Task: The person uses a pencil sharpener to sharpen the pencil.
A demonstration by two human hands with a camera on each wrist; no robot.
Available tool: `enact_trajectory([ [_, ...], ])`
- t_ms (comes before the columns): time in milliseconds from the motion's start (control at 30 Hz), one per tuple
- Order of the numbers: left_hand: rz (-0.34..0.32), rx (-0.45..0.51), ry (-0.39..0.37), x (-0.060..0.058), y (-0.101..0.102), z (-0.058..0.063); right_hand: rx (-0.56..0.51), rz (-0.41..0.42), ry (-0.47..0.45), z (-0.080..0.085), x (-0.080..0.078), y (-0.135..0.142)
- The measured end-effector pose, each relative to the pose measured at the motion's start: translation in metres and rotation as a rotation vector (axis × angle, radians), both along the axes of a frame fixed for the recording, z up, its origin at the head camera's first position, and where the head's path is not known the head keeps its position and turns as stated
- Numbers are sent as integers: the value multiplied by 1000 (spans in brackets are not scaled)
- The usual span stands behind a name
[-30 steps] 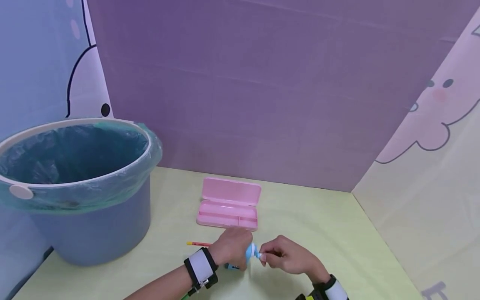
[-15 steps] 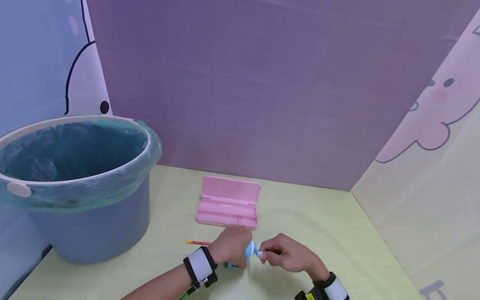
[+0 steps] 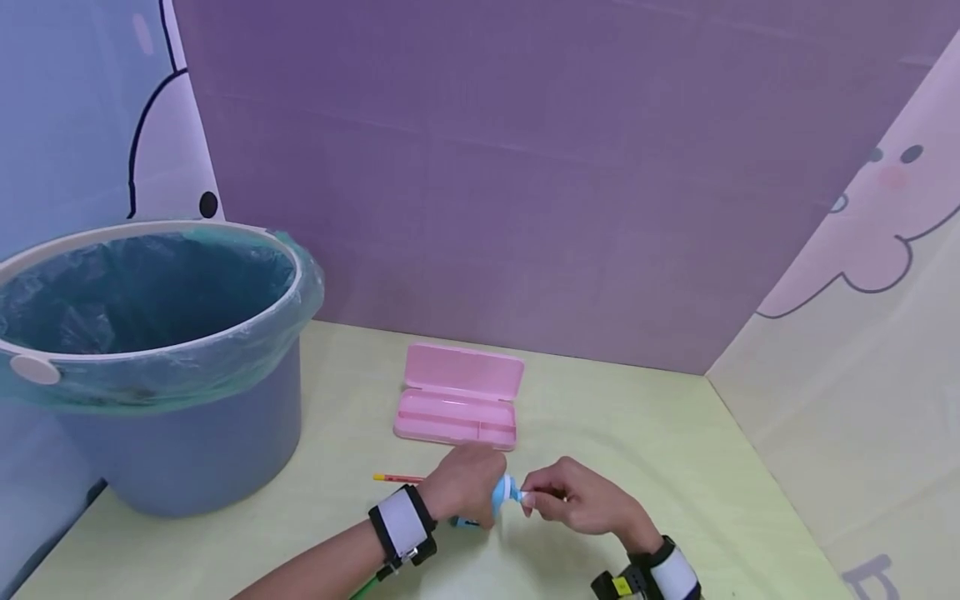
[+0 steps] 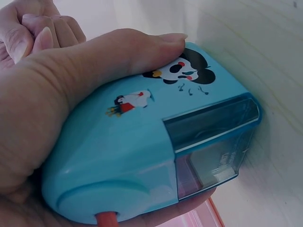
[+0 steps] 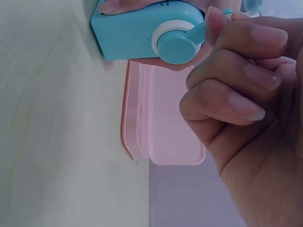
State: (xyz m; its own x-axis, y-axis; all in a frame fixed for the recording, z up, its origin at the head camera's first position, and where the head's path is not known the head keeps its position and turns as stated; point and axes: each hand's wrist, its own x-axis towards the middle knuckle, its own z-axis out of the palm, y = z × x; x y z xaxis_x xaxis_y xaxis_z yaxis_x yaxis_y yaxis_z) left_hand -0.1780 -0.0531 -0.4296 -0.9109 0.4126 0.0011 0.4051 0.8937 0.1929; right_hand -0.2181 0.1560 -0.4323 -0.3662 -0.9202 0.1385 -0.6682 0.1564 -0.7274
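A light-blue crank pencil sharpener (image 4: 123,156) with cartoon penguin prints and a see-through shavings drawer (image 4: 208,165) is gripped by my left hand (image 3: 465,485), thumb lying along its top. A red pencil (image 3: 399,478) with a yellow end sticks out of the sharpener's left side; its other end is hidden inside. On the opposite side, my right hand (image 3: 581,500) pinches the end of the crank (image 5: 176,47) between thumb and forefinger, the other fingers curled in. Just beyond the left hand lies an opened pink pencil case (image 3: 457,417) with bare compartments.
To the left stands a large blue bucket (image 3: 195,458) lined with a green-tinted plastic bag. A purple wall panel (image 3: 480,183) closes off the back of the pale yellow tabletop (image 3: 637,417), and a cartoon-printed sheet (image 3: 885,400) rises on the right.
The head view has tilted down slightly, so the scene sits a little higher in it. Both hands keep their holds on sharpener and crank, with little visible movement.
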Motion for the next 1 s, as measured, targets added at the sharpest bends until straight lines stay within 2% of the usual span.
enact_trajectory([
  [367,-8,-26,23,0,-1,-2,3,-48,4,2,-3,-2],
  [533,0,-22,-1,1,-1,-1,-10,-26,46,3,-6,-3],
  [800,-3,-6,3,0,-1,0,4,-83,36,7,-13,-3],
  [1000,4,-10,-32,-1,-1,1,4,-103,50,7,-18,-5],
])
